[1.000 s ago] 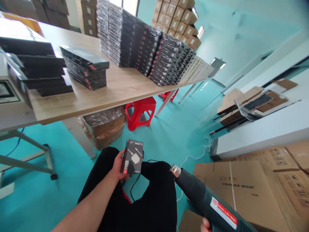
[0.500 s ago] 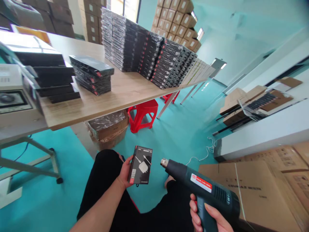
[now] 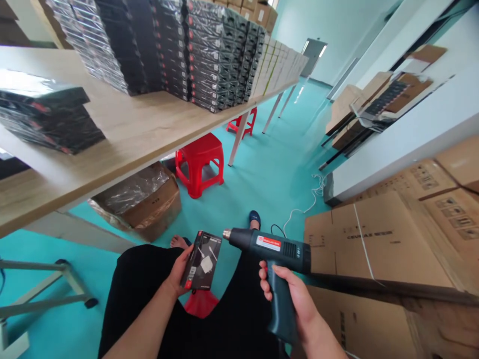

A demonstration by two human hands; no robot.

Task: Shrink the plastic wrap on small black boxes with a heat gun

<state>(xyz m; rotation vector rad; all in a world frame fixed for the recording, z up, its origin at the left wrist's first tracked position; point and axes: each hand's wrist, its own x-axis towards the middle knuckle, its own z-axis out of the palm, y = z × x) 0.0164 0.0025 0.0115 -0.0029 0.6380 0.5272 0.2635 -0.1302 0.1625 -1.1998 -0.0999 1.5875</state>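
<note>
In my left hand [image 3: 178, 271] is a small black charger box [image 3: 202, 260], printed with a white plug and cable. The fingers wrap its left edge, and it is held tilted above my lap. My right hand [image 3: 286, 289] grips the handle of a dark green heat gun [image 3: 270, 245] with a red and white label. Its metal nozzle [image 3: 227, 234] points left, close to the box's upper right edge. A cord runs from the bottom of the handle. Whether the trigger is pressed, I cannot tell.
A wooden table [image 3: 127, 134] carries tall stacks of wrapped black boxes [image 3: 220, 60] and a shorter pile [image 3: 48, 112]. Under its edge are a carton with plastic film [image 3: 149, 199] and a red stool [image 3: 200, 162]. Large cartons [image 3: 359, 239] stand at the right; a white cable [image 3: 307, 207] lies on the floor.
The heat gun has moved left, bringing its nozzle close to the charger box. My view has turned right and dropped, so the table stacks shift left.
</note>
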